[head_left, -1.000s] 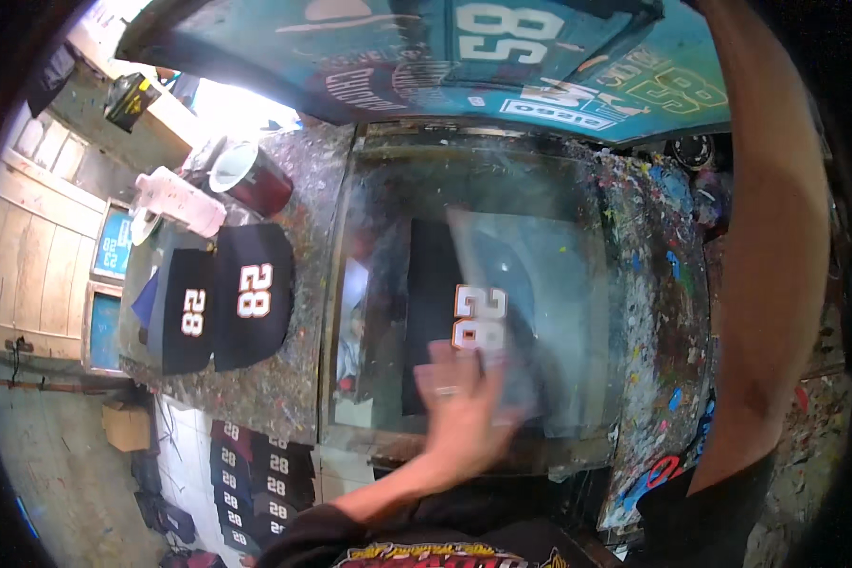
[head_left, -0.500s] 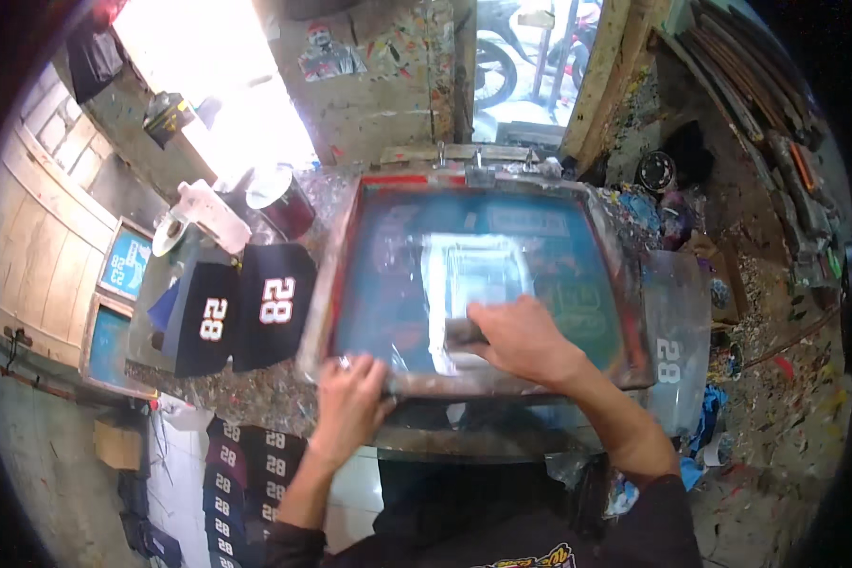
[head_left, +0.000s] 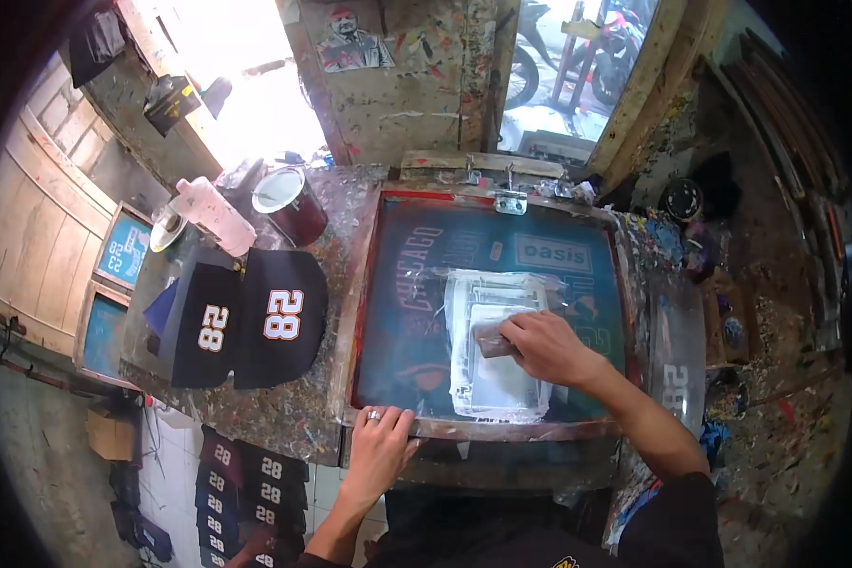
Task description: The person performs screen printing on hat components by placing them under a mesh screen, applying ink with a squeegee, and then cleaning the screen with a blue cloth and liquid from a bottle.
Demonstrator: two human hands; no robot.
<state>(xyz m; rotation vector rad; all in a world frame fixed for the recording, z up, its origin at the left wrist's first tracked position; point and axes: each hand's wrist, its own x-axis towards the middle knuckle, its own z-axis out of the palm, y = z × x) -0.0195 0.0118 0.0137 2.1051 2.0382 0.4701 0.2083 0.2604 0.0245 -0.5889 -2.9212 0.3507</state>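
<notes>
A screen-printing frame (head_left: 346, 355) with blue-green mesh lies on the worktable in front of me. White ink (head_left: 464, 402) forms a smeared rectangle in the middle of the mesh. My right hand (head_left: 547, 348) is closed around a small grey-brown squeegee (head_left: 490, 338), which stands over the inked patch; where its lower edge meets the mesh is hard to make out. At the frame's front left, my left hand (head_left: 379, 443) grips the wooden bar, fingers over the top and a ring on one. What lies beneath the screen is hidden.
Two dark printed fabric panels (head_left: 279, 331) lie left of the frame. Behind them stand a dark red ink pot (head_left: 298, 213) and a pink bottle (head_left: 216, 216). Metal hinge clamps (head_left: 510, 201) hold the frame's far edge. More printed dark pieces (head_left: 271, 492) lie lower left.
The frame's near side has come down, with my left hand on it. The squeegee now sits nearer the middle of the white patch. My view has shifted slightly.
</notes>
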